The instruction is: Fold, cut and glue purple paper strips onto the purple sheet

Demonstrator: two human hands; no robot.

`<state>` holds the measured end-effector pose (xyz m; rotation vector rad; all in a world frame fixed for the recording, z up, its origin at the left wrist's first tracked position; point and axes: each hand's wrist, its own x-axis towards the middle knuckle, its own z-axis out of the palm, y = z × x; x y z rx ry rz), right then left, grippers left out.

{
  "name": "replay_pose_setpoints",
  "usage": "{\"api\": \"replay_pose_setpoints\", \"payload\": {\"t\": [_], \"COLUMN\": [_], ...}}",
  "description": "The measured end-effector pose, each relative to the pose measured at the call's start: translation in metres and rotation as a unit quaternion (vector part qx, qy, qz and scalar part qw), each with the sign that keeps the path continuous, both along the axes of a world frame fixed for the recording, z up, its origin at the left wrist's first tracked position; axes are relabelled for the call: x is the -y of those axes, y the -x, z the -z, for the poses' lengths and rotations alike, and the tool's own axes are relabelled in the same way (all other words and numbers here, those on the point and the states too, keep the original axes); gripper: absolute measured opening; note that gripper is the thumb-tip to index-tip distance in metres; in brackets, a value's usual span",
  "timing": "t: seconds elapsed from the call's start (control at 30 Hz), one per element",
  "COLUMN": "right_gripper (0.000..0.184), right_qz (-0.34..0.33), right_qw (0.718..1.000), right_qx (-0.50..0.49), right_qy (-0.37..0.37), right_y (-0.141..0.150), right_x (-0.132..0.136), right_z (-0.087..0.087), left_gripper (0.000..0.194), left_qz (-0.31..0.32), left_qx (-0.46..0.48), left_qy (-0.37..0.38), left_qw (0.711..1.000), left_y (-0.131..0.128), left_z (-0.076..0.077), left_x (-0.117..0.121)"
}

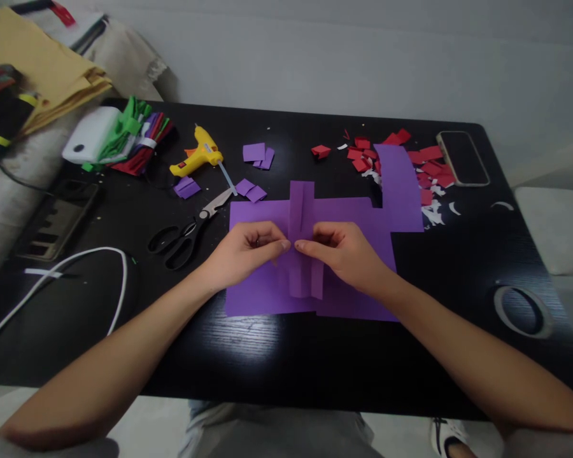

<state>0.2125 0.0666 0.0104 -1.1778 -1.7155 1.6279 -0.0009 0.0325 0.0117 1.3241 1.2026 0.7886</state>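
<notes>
A purple paper strip (302, 203) with lengthwise creases is held upright between my two hands. My left hand (248, 251) pinches its left edge between thumb and fingers. On the other side, my right hand (346, 254) pinches it with the thumb close to the left thumb. Beneath both hands, larger purple sheets (267, 299) lie flat on the black table. Another purple strip (398, 191) rests at the right, partly over red and white scraps. Black-handled scissors (191, 232) lie left of the sheets, blades touching or near small purple squares (251, 190).
A yellow glue gun (203, 152) with a glue stick lies behind the scissors. Red paper pieces (430, 165) and a phone (463, 158) are at the back right. A tape ring (523, 312) sits at the right; a white cable (124, 273) curves at the left.
</notes>
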Motion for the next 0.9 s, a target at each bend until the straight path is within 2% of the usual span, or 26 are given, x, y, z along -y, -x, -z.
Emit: {"api": "replay_pose_setpoints", "payload": {"t": [0.17, 0.37, 0.53, 0.7, 0.9], "right_gripper": [0.050, 0.045, 0.044, 0.046, 0.038], "right_qz": [0.015, 0.024, 0.026, 0.015, 0.011], "right_qw": [1.000, 1.000, 1.000, 1.000, 0.999], "right_qx": [0.014, 0.005, -0.002, -0.013, -0.044], "right_qy": [-0.017, -0.003, 0.002, 0.017, 0.025], "right_y": [-0.002, -0.004, -0.003, 0.001, 0.001], "right_x": [-0.002, -0.006, -0.005, -0.002, -0.005], "right_z": [0.001, 0.003, 0.006, 0.009, 0.009], "left_gripper": [0.017, 0.010, 0.017, 0.024, 0.027], "left_qz": [0.006, 0.000, -0.030, -0.024, -0.040], "left_qx": [-0.007, 0.013, 0.016, 0.015, 0.007], "left_qy": [-0.004, 0.002, -0.014, -0.016, -0.012], "left_qw": [1.000, 1.000, 0.999, 0.999, 0.999], "left_y": [0.003, 0.007, 0.003, -0.003, -0.002], "left_z": [-0.001, 0.001, 0.003, 0.010, 0.013], "left_x": [-0.002, -0.004, -0.002, 0.002, -0.001]}}
